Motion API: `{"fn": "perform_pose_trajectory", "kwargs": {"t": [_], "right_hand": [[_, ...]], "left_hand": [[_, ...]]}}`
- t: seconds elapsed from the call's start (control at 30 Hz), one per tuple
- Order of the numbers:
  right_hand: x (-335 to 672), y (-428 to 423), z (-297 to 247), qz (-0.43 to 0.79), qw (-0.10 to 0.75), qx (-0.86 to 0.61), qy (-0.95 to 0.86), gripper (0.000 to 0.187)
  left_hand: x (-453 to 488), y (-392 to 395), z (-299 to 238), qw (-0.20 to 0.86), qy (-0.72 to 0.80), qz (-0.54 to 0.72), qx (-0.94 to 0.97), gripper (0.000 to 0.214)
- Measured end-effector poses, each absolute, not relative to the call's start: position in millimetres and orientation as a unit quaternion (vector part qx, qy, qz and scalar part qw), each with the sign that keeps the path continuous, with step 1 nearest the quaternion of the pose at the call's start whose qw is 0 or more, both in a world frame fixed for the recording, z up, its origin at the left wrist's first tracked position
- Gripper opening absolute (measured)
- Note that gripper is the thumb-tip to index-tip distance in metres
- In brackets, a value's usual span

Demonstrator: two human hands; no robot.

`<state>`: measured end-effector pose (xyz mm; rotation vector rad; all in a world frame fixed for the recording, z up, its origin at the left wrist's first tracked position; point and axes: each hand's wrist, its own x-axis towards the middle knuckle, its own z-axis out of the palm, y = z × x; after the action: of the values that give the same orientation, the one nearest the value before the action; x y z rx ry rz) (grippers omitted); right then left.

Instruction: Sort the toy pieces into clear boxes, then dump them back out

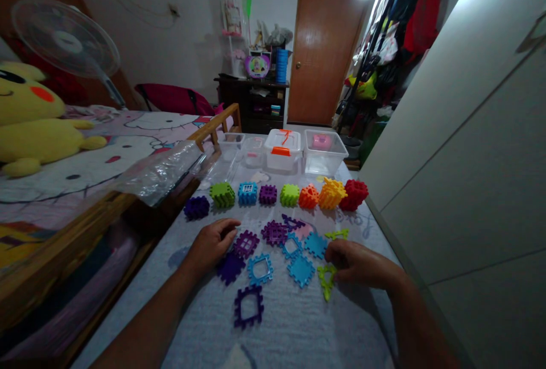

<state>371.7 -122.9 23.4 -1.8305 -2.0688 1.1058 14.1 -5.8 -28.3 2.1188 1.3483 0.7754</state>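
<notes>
My left hand [214,242] rests on the cloth, fingers loosely bent and thumb apart, with nothing seen in it. Beside it lie a purple window-shaped interlocking tile [246,243] and a dark purple square tile [231,267]. My right hand [356,264] has its fingers curled down; whatever they hold is hidden. Close to its fingertips are a solid blue tile [315,245] and a green triangular frame [326,281]. Between the hands lie a blue square frame [260,269], another solid blue tile [301,270] and purple pieces [275,233]. Nearer me is a dark purple square frame [249,306].
Behind the loose pieces runs a row of stacked tiles sorted by colour, from dark purple [197,208] to red [354,194]. Clear plastic bins [325,156] and a white-lidded box [283,153] stand at the far end. A wooden bed rail [215,124] borders the left; a pale cabinet [478,175], the right.
</notes>
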Motion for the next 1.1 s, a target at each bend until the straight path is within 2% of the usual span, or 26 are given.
{"fn": "perform_pose_trajectory", "kwargs": {"t": [0.13,0.3,0.37,0.47,0.53,0.6,0.7,0.77,0.93,1.1], "right_hand": [[363.3,-124.6,24.2,0.313,0.059,-0.618,-0.719,0.024],[364.0,-123.7,24.8,0.323,0.071,-0.603,-0.726,0.016],[369.0,-122.5,25.0,0.372,0.105,-0.58,-0.717,0.012],[379.8,-119.0,24.6,0.423,0.206,-0.571,-0.673,0.005],[385.8,-115.2,22.9,0.369,0.287,-0.606,-0.644,0.008],[387.4,-110.7,19.1,0.255,0.333,-0.652,-0.632,0.01],[378.4,-104.2,9.0,0.089,0.318,-0.686,-0.648,0.012],[367.2,-101.3,1.7,0.048,0.283,-0.684,-0.671,0.017],[355.8,-99.0,-1.6,0.131,0.242,-0.642,-0.716,0.042],[384.0,-100.8,3.1,0.145,0.277,-0.641,-0.701,0.038]], "left_hand": [[13.8,-6.7,-27.8,0.26,0.5,0.28,0.777,0.035],[13.7,-7.8,-27.5,0.269,0.499,0.278,0.775,0.034],[14.3,-8.2,-26.5,0.267,0.5,0.282,0.774,0.032],[15.8,-9.0,-24.2,0.262,0.497,0.285,0.777,0.03],[16.8,-9.6,-22.6,0.259,0.494,0.287,0.779,0.029],[17.5,-10.1,-21.5,0.258,0.495,0.29,0.778,0.029],[17.7,-10.3,-21.6,0.263,0.497,0.293,0.773,0.029],[17.5,-10.0,-22.3,0.265,0.495,0.292,0.774,0.028],[16.8,-9.6,-23.1,0.251,0.493,0.283,0.784,0.029],[16.8,-9.9,-23.1,0.252,0.495,0.268,0.787,0.031]]}}
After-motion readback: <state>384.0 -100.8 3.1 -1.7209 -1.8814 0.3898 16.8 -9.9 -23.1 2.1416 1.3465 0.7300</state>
